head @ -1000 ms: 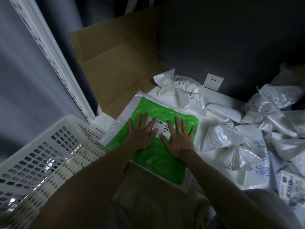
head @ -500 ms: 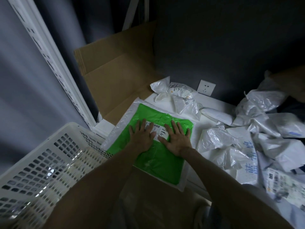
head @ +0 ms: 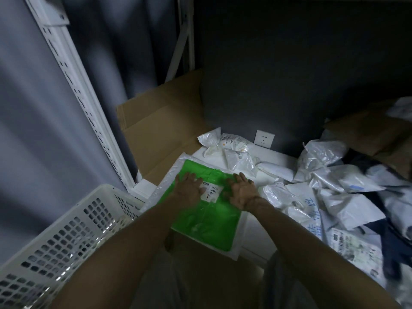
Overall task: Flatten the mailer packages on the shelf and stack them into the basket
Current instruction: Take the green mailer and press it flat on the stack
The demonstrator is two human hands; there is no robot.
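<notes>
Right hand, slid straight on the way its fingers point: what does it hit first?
The right hand presses on the green mailer, fingers pointing toward the back wall. Beyond the mailer's far edge, it would likely meet the crumpled white mailer first; depth is hard to judge.

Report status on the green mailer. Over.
Both open: left hand and right hand flat on green mailer. Mailer on shelf, not yet in basket. To the right, crumpled white mailers, not in the way.

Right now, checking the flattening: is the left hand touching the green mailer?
Touching. The head view shows the left hand pressed flat on the green mailer.
</notes>
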